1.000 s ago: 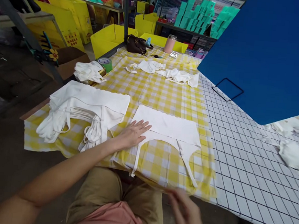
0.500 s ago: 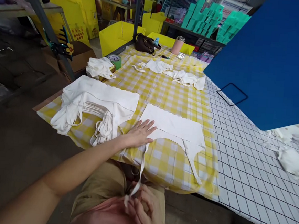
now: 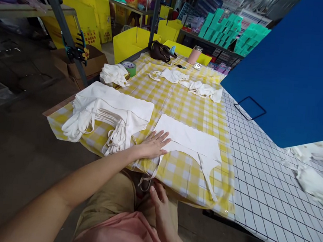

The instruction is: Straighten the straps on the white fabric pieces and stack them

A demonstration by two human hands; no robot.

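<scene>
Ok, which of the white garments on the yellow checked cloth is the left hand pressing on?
The single flat garment at the near edge; the left hand lies flat on its left corner. The folded stack sits apart, untouched.

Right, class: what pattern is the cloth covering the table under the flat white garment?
Yellow-and-white checked tablecloth, clearest in the head view.

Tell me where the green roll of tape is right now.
In the head view, the green tape roll sits at the far left edge of the yellow checked tablecloth, just right of a small crumpled white garment pile.
</scene>
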